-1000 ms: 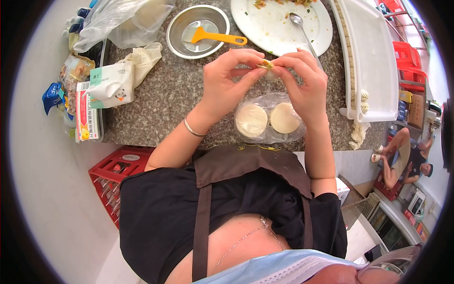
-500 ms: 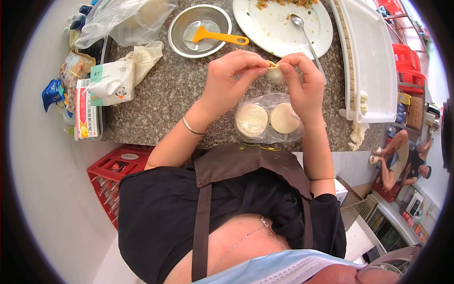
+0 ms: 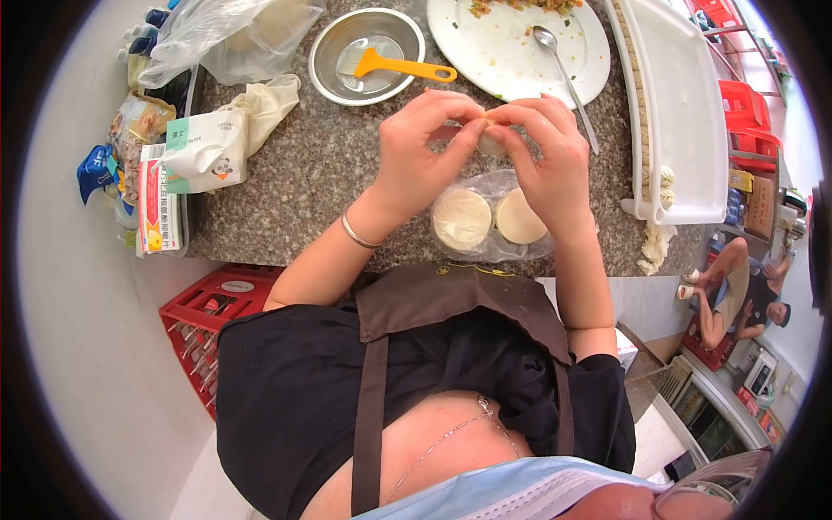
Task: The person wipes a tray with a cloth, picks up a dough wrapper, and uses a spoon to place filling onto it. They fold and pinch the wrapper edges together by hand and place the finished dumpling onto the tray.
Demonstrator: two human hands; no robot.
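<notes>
My left hand and my right hand meet above the speckled counter, fingertips pinched together on a small pale dumpling, mostly hidden behind the fingers. Below them, a clear plastic bag holds two stacks of round dough wrappers, a left stack and a right stack, the latter partly covered by my right hand. Beyond the hands is a white plate with chopped filling at its far side and a metal spoon across its right edge.
A metal bowl holds an orange-handled brush. On the right stands a white tray with dumplings along its left side. A tissue pack and plastic bags lie at the left. A person sits in the right background.
My right hand's fingers have closed in toward my left fingertips, covering more of the dumpling. Both hands have stayed over the same part of the counter.
</notes>
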